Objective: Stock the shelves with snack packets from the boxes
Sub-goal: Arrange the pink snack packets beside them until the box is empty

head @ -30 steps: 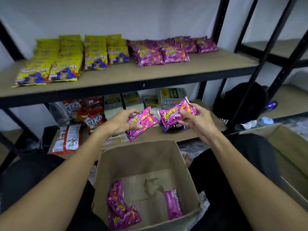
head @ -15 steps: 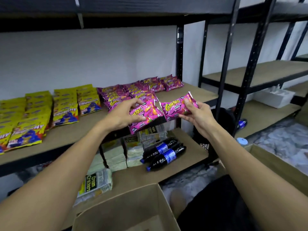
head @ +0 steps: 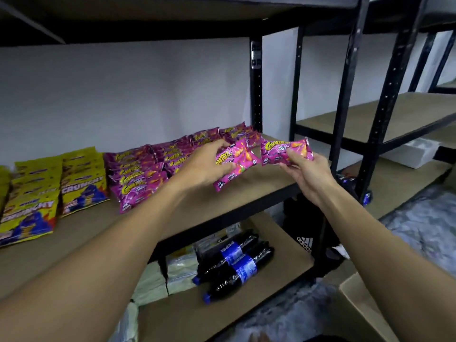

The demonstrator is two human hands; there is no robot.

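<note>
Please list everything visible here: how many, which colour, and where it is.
left-hand pink foil snack packet: one seen, pink, above the middle board
right-hand pink foil snack packet: one, pink, beside it
shelved pink foil snack packets: many, pink, rows on the middle board
yellow foil snack packets: many, yellow, left on that board
dark plastic cola bottles: two, black with blue labels, lower board
black fabric bag: one, black, right of the bottles
brown cardboard box: one, brown, bottom right
left hand: one, grips its packet
right hand: one, pinches its packet
</note>
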